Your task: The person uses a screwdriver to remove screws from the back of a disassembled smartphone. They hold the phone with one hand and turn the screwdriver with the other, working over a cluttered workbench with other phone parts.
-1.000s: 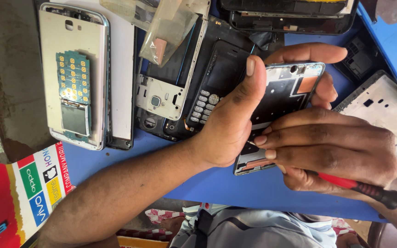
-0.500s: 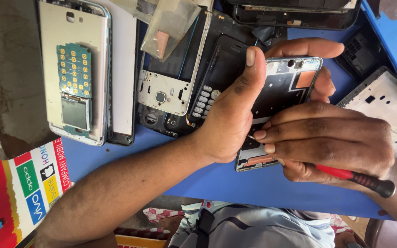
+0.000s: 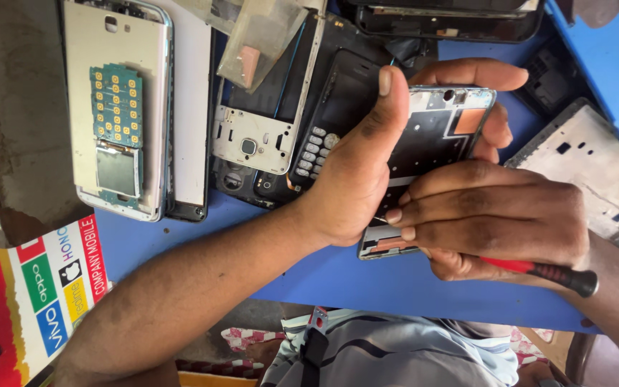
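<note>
Left hand [image 3: 352, 179] grips phone frame [image 3: 438, 136]; right hand [image 3: 496, 215] clasps red-handled screwdriver [image 3: 546, 272].

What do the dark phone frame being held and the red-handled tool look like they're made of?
The dark phone frame looks like matte black plastic with a silvery, probably metal rim, shiny along its edge. The red-handled screwdriver has a glossy red handle with a black end cap, likely plastic; its tip is hidden.
</note>
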